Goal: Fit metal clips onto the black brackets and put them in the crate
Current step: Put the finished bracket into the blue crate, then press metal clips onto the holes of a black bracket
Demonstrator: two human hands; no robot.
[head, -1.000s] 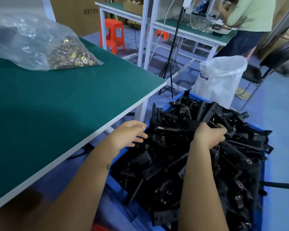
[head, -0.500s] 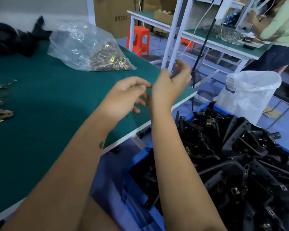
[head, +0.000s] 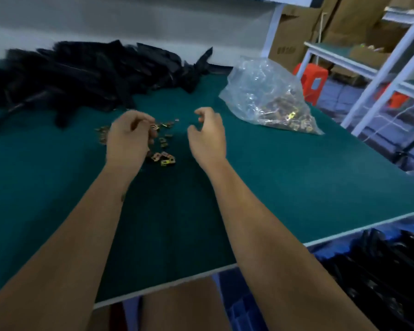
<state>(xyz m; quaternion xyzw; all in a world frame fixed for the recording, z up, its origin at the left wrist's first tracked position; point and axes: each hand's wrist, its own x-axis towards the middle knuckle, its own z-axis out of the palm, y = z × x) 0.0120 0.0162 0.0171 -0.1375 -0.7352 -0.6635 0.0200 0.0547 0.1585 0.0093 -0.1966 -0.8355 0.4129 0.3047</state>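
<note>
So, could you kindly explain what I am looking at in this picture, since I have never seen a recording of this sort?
No machine here: a person wears a camera on the head, so the one view looks down along their own bare forearms. The left hand hangs over a scatter of small metal clips on the green table, fingers curled; whether it pinches a clip is too blurred to tell. The right hand hovers beside it, loosely curled, holding nothing. Behind lie a pile of black brackets and a clear bag of clips. At bottom right, below the table edge, a blue crate holds more black brackets.
</note>
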